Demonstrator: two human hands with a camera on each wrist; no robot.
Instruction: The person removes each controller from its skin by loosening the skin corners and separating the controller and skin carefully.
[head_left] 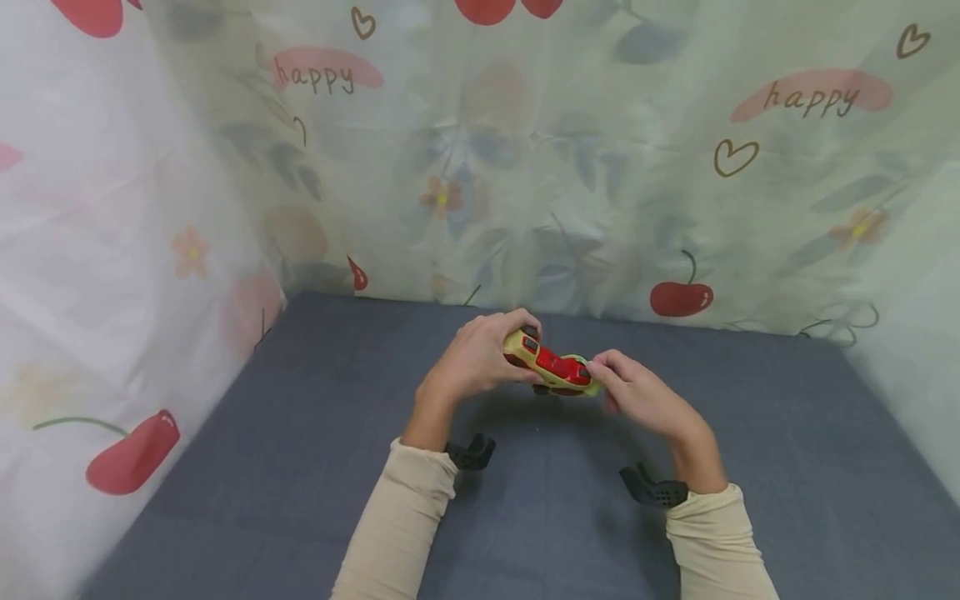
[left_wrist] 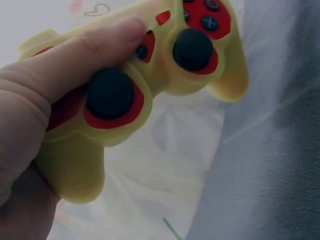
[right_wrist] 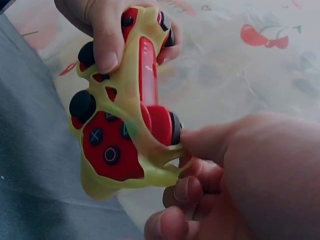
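Observation:
A red game controller [head_left: 558, 365] with black thumbsticks wears a pale yellow stretchy cover [right_wrist: 131, 95]. My left hand [head_left: 480, 354] grips its left end above the table, the thumb lying across the front in the left wrist view. At the other end, my right hand [head_left: 641, 392] pinches the edge of the cover beside the shoulder buttons [right_wrist: 175, 129]. There the cover is pulled out into thin strands, and the red side of the controller shows bare. The round and cross-marked buttons [right_wrist: 111, 154] face the right wrist camera.
A dark grey cloth [head_left: 315, 400] covers the table beneath the hands. Pale curtains [head_left: 540, 167] printed with cherries and hearts stand at the back and sides. Black wrist mounts [head_left: 472, 452] sit at both cuffs.

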